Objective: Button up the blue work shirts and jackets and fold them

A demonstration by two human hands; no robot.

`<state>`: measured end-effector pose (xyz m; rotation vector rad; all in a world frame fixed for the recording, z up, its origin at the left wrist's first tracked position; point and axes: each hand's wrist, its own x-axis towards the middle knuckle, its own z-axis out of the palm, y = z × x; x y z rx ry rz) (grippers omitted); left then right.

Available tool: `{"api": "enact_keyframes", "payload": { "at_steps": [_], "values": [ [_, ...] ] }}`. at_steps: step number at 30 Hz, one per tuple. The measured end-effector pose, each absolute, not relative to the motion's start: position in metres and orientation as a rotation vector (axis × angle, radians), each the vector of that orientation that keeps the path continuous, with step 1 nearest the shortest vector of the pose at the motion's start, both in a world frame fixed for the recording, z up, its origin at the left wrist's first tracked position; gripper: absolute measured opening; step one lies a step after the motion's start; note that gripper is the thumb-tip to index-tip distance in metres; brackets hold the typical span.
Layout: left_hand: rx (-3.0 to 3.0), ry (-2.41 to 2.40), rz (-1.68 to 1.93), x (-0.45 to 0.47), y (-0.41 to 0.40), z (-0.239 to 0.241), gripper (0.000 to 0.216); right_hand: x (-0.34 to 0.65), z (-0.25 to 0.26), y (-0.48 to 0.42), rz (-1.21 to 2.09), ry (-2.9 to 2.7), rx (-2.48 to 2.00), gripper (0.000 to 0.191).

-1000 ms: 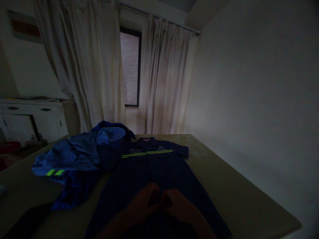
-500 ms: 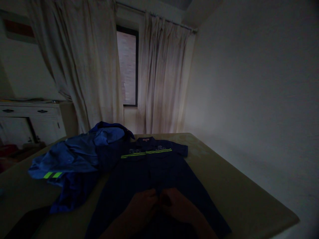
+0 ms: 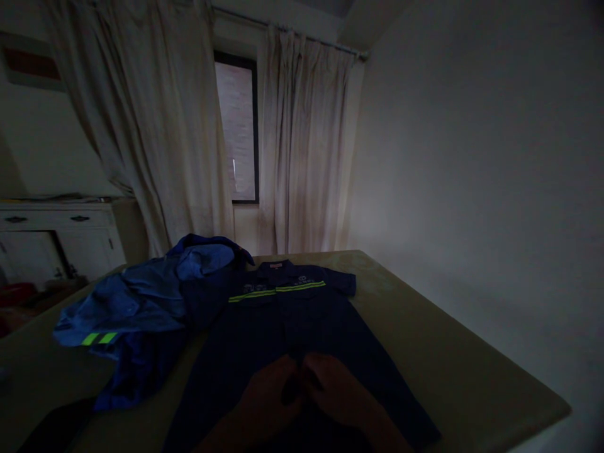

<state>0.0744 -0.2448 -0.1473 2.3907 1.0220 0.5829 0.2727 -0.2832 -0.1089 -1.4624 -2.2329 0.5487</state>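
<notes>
- The navy short-sleeved garment lies spread out flat, front up, from the middle of the frame down to the bottom edge, its collar at the far end and a yellow-green stripe across its chest.
- Over its front, at bottom centre, I see the left hand and right hand close together, fingers curled; it's too dark for me to tell whether they pinch any cloth.
- Just beside it, left of centre, blue clothes sit in a rumpled heap.
- A dark flat object lies at lower left.
- All of this rests on the greenish bench.
- Beyond, pale curtains flank a window at upper centre; a white cabinet stands at left.
</notes>
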Motion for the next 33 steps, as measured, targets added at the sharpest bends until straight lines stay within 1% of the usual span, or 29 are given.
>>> {"api": "enact_keyframes", "payload": {
  "at_steps": [4, 9, 14, 17, 20, 24, 29, 33],
  "values": [
    [2.285, 1.034, 0.533, 0.076, -0.24, -0.144, 0.004, 0.273, -0.107, -0.285, 0.519, -2.279, -1.457, 0.007],
    [2.204, 1.025, 0.59, 0.079, -0.236, -0.148, 0.008, 0.272, -0.11, -0.285, 0.432, -2.315, -1.41, 0.008],
    [2.267, 1.104, 0.577, 0.077, -0.232, -0.153, 0.011, 0.267, -0.113, -0.284, 0.551, -2.174, -1.416, 0.008],
    [2.304, 1.162, 0.572, 0.076, -0.234, -0.149, 0.007, 0.264, -0.114, -0.282, 0.627, -2.077, -1.408, 0.009],
    [2.3, 1.185, 0.631, 0.077, -0.237, -0.143, 0.006, 0.265, -0.115, -0.28, 0.626, -2.039, -1.36, 0.007],
    [2.127, 1.047, 0.733, 0.078, -0.239, -0.138, 0.011, 0.27, -0.114, -0.279, 0.595, -2.027, -1.327, 0.005],
    [1.966, 0.978, 0.72, 0.077, -0.233, -0.136, 0.018, 0.27, -0.112, -0.279, 0.579, -2.019, -1.34, 0.006],
    [2.002, 1.012, 0.685, 0.076, -0.228, -0.139, 0.014, 0.267, -0.114, -0.278, 0.643, -1.974, -1.354, 0.006]
  ]
}}
